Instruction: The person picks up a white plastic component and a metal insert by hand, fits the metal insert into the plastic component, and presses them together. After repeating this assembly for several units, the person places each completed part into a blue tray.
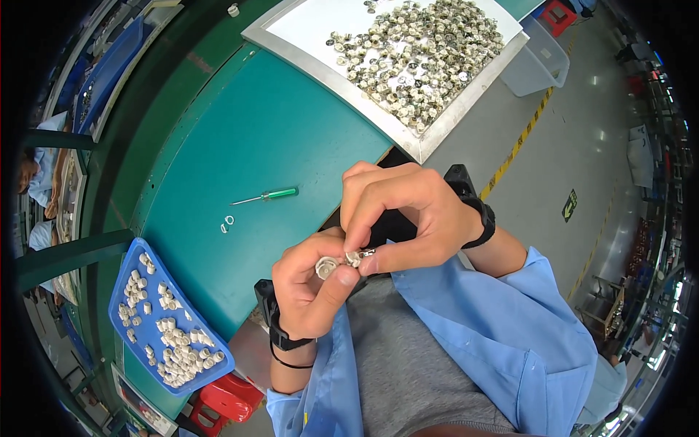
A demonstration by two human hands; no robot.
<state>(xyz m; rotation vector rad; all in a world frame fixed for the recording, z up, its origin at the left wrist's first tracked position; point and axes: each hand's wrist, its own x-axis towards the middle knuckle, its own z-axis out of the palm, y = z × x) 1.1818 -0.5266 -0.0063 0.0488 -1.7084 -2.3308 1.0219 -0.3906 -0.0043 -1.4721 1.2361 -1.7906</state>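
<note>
At far left, a blue tray (215, 373) held many loose white parts (182, 357), so plenty looked left to handle. Right of it, on the green table (196, 167), two small white rings (227, 223) lay near each other, and beyond them a screwdriver (280, 193) lay untouched, its thin tip pointing left and its green handle to the right.

The left hand (309, 284) had thumb and forefinger clamped on a white cap (327, 268), in front of the person's body, just off the table's edge. The cap's round, hollow face pointed up toward the head; being squat, it showed no clear long axis. Just beside it, the right hand (415, 211) pinched a small part (354, 258) between thumb and forefinger. That part's long axis ran roughly left to right, its shiny metal end (368, 253) pointing right. Whether cap and part were joined could not be told; this piece seemed midway through handling.

Beyond the hands, a framed tray (404, 135) held a large heap of pieces (437, 58), perhaps finished, though that was a guess.
</note>
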